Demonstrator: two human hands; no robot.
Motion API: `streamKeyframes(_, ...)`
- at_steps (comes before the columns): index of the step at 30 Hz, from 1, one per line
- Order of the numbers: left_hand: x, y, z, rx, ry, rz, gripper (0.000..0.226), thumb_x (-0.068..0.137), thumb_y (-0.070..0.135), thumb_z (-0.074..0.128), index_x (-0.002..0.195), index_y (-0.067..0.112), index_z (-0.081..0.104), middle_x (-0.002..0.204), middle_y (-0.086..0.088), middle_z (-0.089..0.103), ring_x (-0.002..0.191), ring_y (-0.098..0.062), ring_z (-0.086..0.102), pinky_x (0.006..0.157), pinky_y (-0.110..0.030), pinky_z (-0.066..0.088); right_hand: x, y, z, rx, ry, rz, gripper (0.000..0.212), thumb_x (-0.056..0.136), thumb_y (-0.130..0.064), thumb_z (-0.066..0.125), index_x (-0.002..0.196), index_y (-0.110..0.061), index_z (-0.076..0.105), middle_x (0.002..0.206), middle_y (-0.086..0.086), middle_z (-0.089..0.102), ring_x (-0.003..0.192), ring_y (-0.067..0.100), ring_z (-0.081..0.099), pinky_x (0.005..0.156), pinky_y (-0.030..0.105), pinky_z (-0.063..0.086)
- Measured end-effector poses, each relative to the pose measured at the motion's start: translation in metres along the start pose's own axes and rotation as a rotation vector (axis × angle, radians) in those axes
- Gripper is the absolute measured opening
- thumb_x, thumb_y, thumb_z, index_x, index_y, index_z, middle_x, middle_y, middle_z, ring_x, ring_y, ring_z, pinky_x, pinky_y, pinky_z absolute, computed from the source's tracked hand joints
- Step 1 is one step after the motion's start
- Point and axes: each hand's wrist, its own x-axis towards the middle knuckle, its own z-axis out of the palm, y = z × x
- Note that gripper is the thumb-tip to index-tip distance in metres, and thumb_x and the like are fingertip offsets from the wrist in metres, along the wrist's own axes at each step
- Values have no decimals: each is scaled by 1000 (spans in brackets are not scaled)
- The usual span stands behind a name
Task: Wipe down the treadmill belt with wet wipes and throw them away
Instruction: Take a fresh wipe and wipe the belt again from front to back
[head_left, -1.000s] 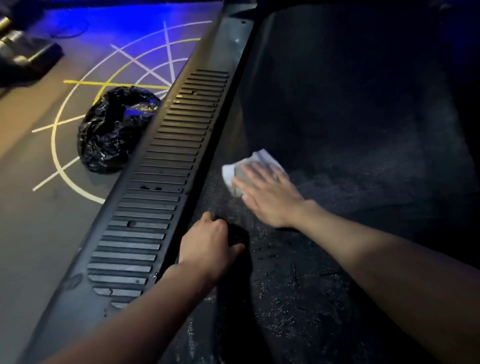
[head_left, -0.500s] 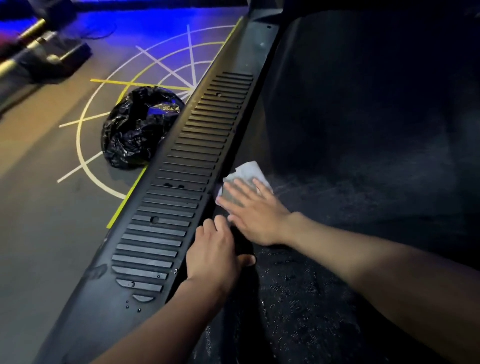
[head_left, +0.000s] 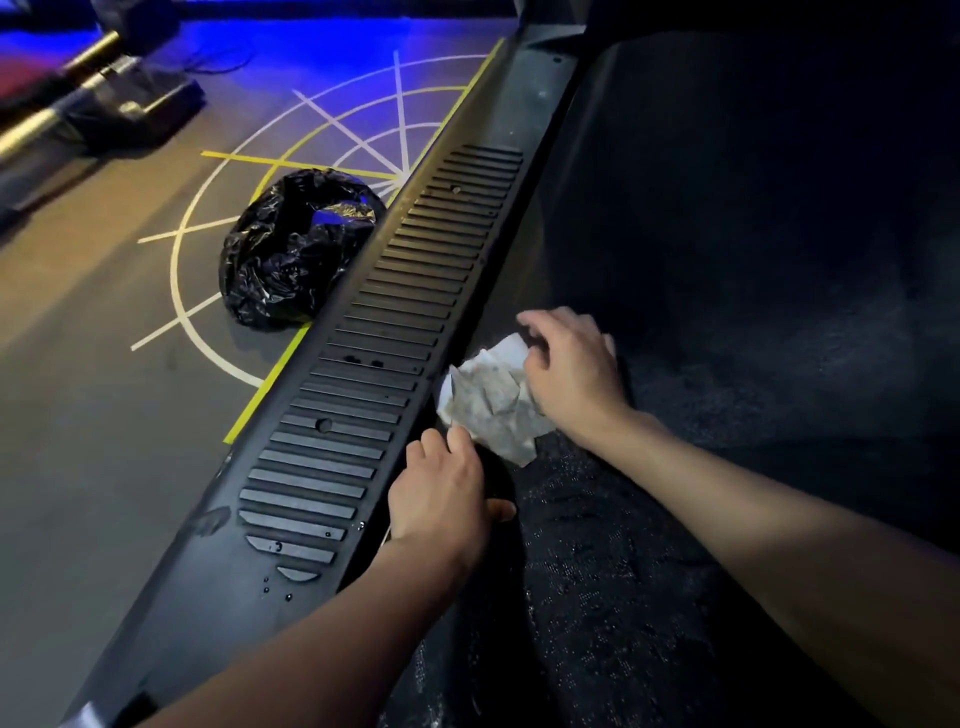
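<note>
1. Treadmill belt (head_left: 727, 364), dark and damp-speckled, fills the right side.
2. Ribbed side rail (head_left: 395, 332) borders its left; a black rubbish bag (head_left: 291, 249) sits on the floor beyond.
3. Right hand (head_left: 571, 374) curls its fingers round a crumpled wet wipe (head_left: 488, 400) at the belt's left edge.
4. Left hand (head_left: 441, 493) lies curled beside it; its grip is unclear.
5. Likely step: gathering the wipe. Next, carry it over the rail to the bag.
</note>
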Motion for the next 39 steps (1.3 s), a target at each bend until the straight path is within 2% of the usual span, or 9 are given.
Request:
streamKeyframes(5,-1,1,0,7,7,-6,70,79,59,69,122,14,37,123,-5,44,118,-22,44,89,-31,45,-23,-15,19,-343,-404,-135,49,87,-50,62,126,-22,51,128,1,44,120,24,38,98,42,33)
streamKeyframes(11,-1,3,1,12,-3,-23,66,78,57,70,117,14,38,123,-5,44,118,-24,44,83,-32,46,-11,-19,5,-195,-128,-133,24,87,-4,59,110,-10,54,113,9,56,106,28,50,86,40,44)
streamKeyframes(13,-1,3,2,10,-4,-30,66,78,57,70,117,15,38,124,-5,43,118,-24,44,83,-33,46,-9,-17,-1,-317,-5,-207,39,80,-2,65,115,-13,53,119,8,54,107,28,48,86,41,41)
streamKeyframes(15,-2,3,3,14,-2,-28,66,78,57,70,118,15,38,124,-6,43,119,-24,44,84,-33,46,-15,-13,1,-418,-164,-397,49,82,-12,67,126,-24,51,128,1,52,115,24,45,91,41,35)
streamKeyframes(20,0,2,6,25,19,-26,67,79,57,70,119,14,37,124,-5,43,118,-23,43,83,-32,47,-18,1,2,-227,-20,-300,51,80,-7,59,129,-21,57,124,0,55,116,26,48,93,44,38)
streamKeyframes(26,-1,3,7,58,29,-25,68,79,58,69,120,15,37,125,-4,43,120,-21,43,84,-31,47,-7,6,17,-363,-494,-540,57,105,-39,25,156,-22,8,164,-2,-6,150,12,-12,122,35,-5)
streamKeyframes(29,0,2,8,40,29,-21,68,79,57,69,121,15,37,125,-3,42,120,-21,42,84,-31,48,-6,8,26,-478,-531,-451,60,103,-46,12,157,-19,3,164,2,-7,150,16,-14,122,40,-6)
streamKeyframes(33,0,1,10,37,37,-25,75,80,56,69,129,12,33,127,-3,42,120,-20,42,83,-31,48,-32,8,32,-472,-588,-695,70,90,-38,6,156,-15,11,164,2,-1,151,17,-8,122,37,-5)
streamKeyframes(39,-1,0,8,18,46,-28,66,79,57,69,118,15,36,121,-2,43,117,-20,44,80,-32,48,-19,3,38,-409,-407,-348,60,105,-35,24,155,-7,7,164,7,-5,150,18,-10,122,36,-7)
